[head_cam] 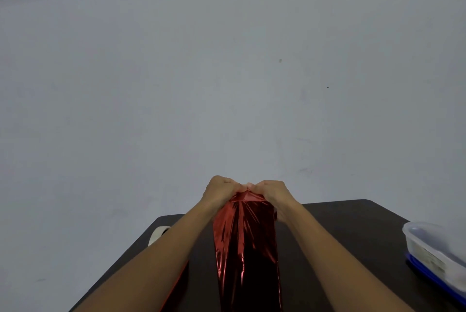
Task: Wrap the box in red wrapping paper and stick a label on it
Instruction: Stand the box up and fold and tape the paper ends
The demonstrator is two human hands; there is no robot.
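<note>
A long box covered in shiny red wrapping paper lies lengthwise on the dark table, running away from me. At its far end my left hand and my right hand meet, both with fingers closed on the gathered red paper, pinching it into a peak. The box itself is hidden under the paper. A strip of loose red paper shows under my left forearm. No label is visible.
A roll of white tape sits near the table's left edge, partly behind my left forearm. A clear plastic container with a blue lid under it stands at the right edge. A plain pale wall lies beyond the table.
</note>
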